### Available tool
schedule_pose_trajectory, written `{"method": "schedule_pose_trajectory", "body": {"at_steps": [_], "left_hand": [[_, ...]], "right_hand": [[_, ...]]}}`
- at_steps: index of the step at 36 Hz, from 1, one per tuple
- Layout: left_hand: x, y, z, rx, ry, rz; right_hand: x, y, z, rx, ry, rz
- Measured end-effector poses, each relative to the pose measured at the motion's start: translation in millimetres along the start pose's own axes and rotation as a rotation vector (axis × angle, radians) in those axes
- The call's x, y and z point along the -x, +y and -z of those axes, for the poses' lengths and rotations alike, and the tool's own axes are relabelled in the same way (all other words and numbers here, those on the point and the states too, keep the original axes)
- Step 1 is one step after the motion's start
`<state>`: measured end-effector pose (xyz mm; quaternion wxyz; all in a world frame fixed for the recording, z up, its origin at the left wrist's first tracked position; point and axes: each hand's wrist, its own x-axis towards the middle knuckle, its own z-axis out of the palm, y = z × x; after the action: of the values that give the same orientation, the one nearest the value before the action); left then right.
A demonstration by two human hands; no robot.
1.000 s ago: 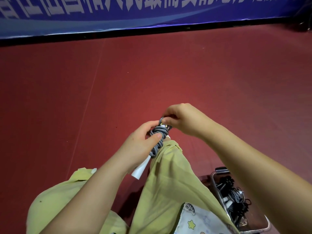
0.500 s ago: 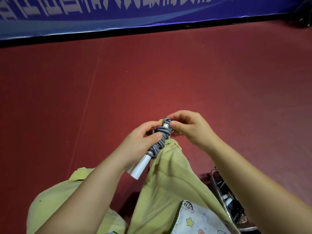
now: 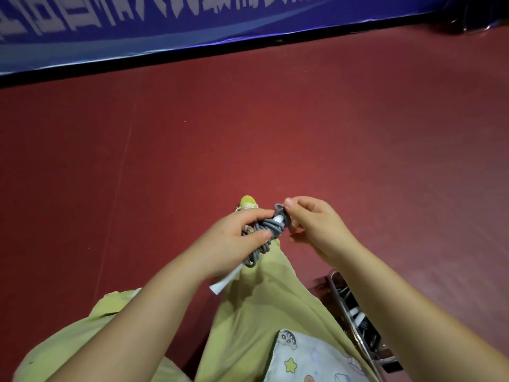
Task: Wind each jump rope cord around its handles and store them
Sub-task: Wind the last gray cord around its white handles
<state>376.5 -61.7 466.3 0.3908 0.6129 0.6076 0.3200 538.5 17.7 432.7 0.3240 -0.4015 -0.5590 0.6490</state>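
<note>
Jump rope (image 3: 263, 237): centre of the frame, above the knee; grey cord coiled tight around white handles, one handle end jutting toward the lower left.
Left hand (image 3: 234, 244): left of the bundle, fingers and thumb curled round the coils, clamping them, probably so the turns cannot slacken while the end is dealt with.
Cord end (image 3: 279, 208): a small grey loop standing up at the top of the bundle.
Right hand (image 3: 316, 226): right of centre, thumb and forefinger pinching that loop; it seems to be tucking or tightening the last turn, though the fingertips hide the detail.
Metal basket (image 3: 340, 293): lower right edge, beside the leg, holding dark wound ropes; kept within reach, likely as the store for this one.
Stage: winding nearly done, storing not yet done.
</note>
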Motion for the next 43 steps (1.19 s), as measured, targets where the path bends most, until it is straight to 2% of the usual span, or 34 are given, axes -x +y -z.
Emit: {"method": "schedule_pose_trajectory", "body": {"at_steps": [3, 6, 9, 15, 20, 24, 26, 29, 32, 35, 37, 40, 43], "left_hand": [[-13.9, -1.2, -12.2, -0.004, -0.057, 0.026], [-28.5, -1.4, -27.7, 0.01, -0.094, 0.073], [-45.6, 0.6, -39.4, 0.046, -0.135, 0.12], [-98.5, 4.0, -79.0, 0.056, -0.323, 0.202], [-122.7, -8.1, -128.4, 0.313, -0.301, 0.374], [-147.5, -23.4, -183.6, 0.479, -0.255, 0.513], [-158.9, -30.2, -208.0, 0.494, -0.245, 0.535], [-169.7, -40.2, -244.4, 0.485, -0.355, 0.585], [-177.0, -63.6, -281.7, 0.278, -0.494, 0.588], [-183.8, -136.5, -329.9, 0.138, -0.583, 0.645], [-186.1, -161.1, -341.1, 0.099, -0.601, 0.69], [-190.5, -123.5, -318.7, 0.153, -0.619, 0.798], [-197.4, -132.5, -319.2, 0.203, -0.619, 0.894]], "right_hand": [[-1.9, -5.7, 17.7, 0.042, -0.005, -0.072], [-9.2, -2.4, 34.1, 0.027, 0.057, -0.114], [-17.2, 10.0, 44.5, -0.174, 0.166, -0.156], [-24.4, 53.4, 81.2, -0.652, 0.465, -0.275], [-17.5, 82.1, 113.1, -0.577, 0.538, -0.273], [3.9, 125.1, 140.1, -0.677, 0.582, -0.428], [17.3, 150.4, 145.0, -0.72, 0.584, -0.529], [30.9, 178.6, 147.0, -0.876, 0.595, -0.568], [33.4, 201.8, 155.5, -0.938, 0.68, -0.56], [31.2, 238.9, 167.8, -0.896, 0.791, -0.593], [25.9, 265.9, 177.9, -0.824, 0.869, -0.639], [16.5, 311.9, 199.7, -0.644, 1.003, -0.774], [-3.2, 345.3, 216.5, -0.506, 0.979, -0.832]]}}
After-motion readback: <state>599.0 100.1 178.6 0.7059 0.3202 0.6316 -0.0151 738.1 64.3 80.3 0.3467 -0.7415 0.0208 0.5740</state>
